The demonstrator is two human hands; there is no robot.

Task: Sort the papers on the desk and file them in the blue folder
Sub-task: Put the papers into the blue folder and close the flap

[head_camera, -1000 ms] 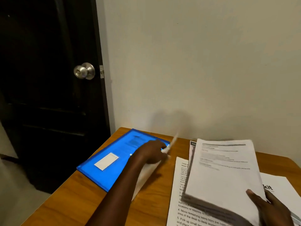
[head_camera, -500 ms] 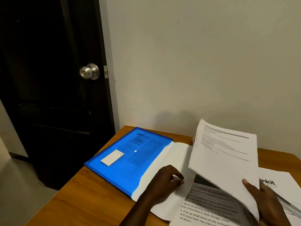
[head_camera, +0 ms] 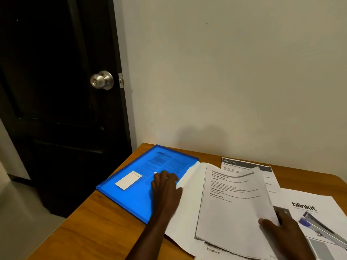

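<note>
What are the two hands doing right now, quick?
Left hand: open, resting on the blue folder.
Right hand: holding the stack of papers, thumb on top.

Cannot read small print on the stack (head_camera: pixel 234 199); cannot see beyond the right hand (head_camera: pixel 287 235), cropped bottom right.

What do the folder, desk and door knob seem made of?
The folder looks like translucent blue plastic: print shows through its cover. The desk looks like wood or wood-look laminate, with brown grain and slight sheen. The door knob looks like silvery metal, with soft highlights.
</note>
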